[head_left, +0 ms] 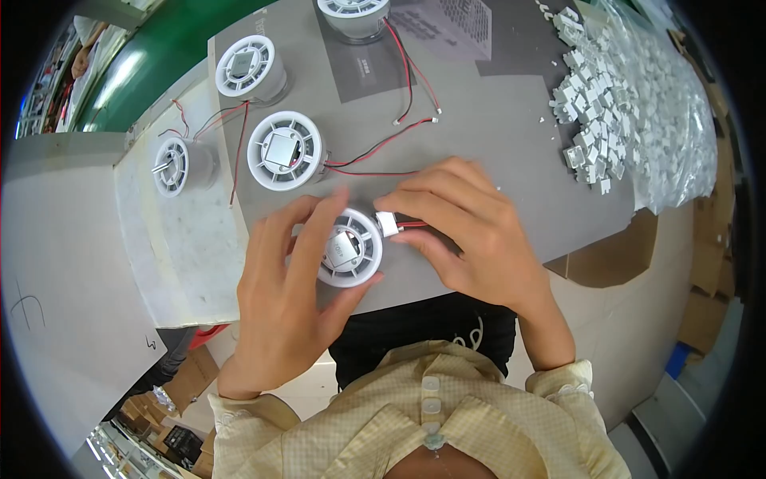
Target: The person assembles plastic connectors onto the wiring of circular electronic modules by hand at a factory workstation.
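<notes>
My left hand (291, 279) is closed around the rim of a round white lamp housing (369, 259), its slotted ring and square metal plate facing up. At the housing's right side, my right hand (471, 235) pinches a small white plastic clip (387, 224). Red wire (412, 224) runs from the clip in under my right fingers. Just beyond my hands lies a similar lamp housing (257, 164), with a red and black wire pair (375, 152) trailing right from it.
More lamp housings stand farther off: one (231, 78) at the back left, one (355, 28) at the top edge, and one (172, 177) on a pale sheet. A heap of white clips (594, 112) spills from a clear plastic bag (670, 136) at the right of the grey tabletop (503, 120).
</notes>
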`<state>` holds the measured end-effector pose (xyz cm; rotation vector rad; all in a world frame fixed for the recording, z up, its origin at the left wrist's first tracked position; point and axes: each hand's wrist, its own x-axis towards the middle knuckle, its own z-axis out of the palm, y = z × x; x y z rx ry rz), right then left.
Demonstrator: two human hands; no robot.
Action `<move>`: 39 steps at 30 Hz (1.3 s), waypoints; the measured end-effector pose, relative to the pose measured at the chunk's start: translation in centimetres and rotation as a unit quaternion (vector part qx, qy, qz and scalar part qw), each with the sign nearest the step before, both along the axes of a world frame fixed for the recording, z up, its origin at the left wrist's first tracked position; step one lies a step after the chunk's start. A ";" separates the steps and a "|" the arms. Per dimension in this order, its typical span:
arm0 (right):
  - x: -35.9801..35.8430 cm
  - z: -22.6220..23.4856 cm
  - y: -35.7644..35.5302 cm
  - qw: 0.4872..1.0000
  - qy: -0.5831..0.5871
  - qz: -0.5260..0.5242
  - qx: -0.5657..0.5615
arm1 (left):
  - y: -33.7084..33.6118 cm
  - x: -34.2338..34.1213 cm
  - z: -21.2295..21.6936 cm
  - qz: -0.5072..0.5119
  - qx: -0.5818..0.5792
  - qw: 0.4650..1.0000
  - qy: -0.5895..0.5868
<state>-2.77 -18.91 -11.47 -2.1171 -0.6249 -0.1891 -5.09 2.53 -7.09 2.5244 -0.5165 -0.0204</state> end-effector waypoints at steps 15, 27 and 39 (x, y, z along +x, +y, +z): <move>-0.8 0.0 0.6 0.998 -0.016 0.044 0.033 | 1.1 0.5 -1.1 -0.054 -0.115 0.992 -0.001; -2.5 6.1 -2.8 0.969 -0.190 -0.095 -0.122 | 4.5 2.9 6.8 0.079 -0.142 0.984 -0.072; -0.4 3.6 -11.8 0.923 -0.130 -0.302 -0.201 | 27.1 27.5 -0.9 0.315 0.085 0.940 -0.095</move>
